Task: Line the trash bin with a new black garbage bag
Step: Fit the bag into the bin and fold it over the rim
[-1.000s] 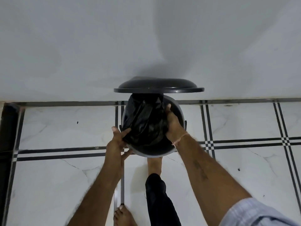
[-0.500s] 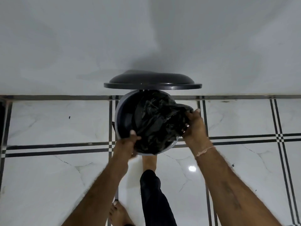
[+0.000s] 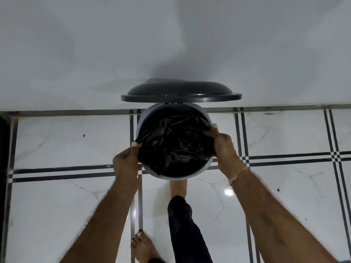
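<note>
While the black garbage bag (image 3: 174,143) lies crumpled inside the trash bin (image 3: 139,120), its mouth is drawn out along one line only, left to right, between the two hands. On the left side the film reaches the rim, where the left hand (image 3: 126,162) pinches its edge between thumb and fingers, the grip sitting just outside the bin wall. On the right side the right hand (image 3: 225,147) has its grip curled round a bunch of the edge at the rim, with fingers reaching inward over the opening. From both grips the bulk of the bag falls inward and down, so the coming move, as I judge it, goes the opposite way: each edge outward and down over the rim. Crosswise to that stretched line the bag is slack, and the grey rim shows bare at the near side and at the far side by the hinge. The right hand lies nearer the far rim and the left hand nearer the near rim, so each would most easily work its own arc. Behind the bin the dark lid (image 3: 181,93) stands raised against the pale wall (image 3: 95,44), and a bare foot (image 3: 177,185) is set at the base on the tiled floor (image 3: 66,196), probably on a pedal that I cannot see.
</note>
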Demonstrator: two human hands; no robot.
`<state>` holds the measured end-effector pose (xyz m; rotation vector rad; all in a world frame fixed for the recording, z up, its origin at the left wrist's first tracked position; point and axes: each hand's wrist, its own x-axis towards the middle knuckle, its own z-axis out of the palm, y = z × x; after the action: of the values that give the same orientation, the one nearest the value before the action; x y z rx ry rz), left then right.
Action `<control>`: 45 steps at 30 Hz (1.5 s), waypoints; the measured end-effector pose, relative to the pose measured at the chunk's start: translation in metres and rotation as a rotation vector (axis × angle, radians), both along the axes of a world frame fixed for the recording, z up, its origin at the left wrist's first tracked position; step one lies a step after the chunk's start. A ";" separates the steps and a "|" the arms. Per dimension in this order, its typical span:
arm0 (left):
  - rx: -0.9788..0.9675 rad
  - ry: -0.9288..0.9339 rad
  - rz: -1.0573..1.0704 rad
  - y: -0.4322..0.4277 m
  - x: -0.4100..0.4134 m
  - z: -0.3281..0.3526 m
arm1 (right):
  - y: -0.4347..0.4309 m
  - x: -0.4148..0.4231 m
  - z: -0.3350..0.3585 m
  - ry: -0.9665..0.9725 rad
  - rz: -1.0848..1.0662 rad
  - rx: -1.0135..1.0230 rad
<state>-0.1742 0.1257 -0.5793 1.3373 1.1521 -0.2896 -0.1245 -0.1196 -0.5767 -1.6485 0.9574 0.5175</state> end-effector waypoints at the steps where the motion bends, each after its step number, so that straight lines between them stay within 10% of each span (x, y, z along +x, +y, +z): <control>1: -0.036 0.007 0.036 0.005 -0.001 0.000 | -0.006 -0.005 0.002 0.004 -0.058 0.057; 8: -0.192 0.010 0.123 0.035 -0.004 -0.021 | -0.021 -0.005 -0.003 0.024 -0.545 0.352; 11: 0.031 -0.065 -0.155 0.040 -0.017 -0.020 | -0.016 -0.003 -0.003 -0.003 -0.420 0.331; 15: 0.794 -0.333 -0.606 0.020 0.000 -0.003 | -0.010 0.001 -0.001 -0.170 -0.109 0.250; 22: 0.603 -0.333 -1.047 -0.023 0.049 -0.013 | -0.010 0.006 0.001 -0.291 0.076 0.209; 34: 0.340 -0.201 -0.425 0.000 0.058 -0.033 | -0.013 0.037 -0.014 -0.356 0.299 0.007; 45: 0.642 -0.197 -0.396 0.003 0.097 -0.044 | -0.013 0.063 -0.032 -0.453 0.264 -0.040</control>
<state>-0.0776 0.1292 -0.6232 2.1155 0.8300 -0.0618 -0.0615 -0.1330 -0.6085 -1.8354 0.4224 0.2783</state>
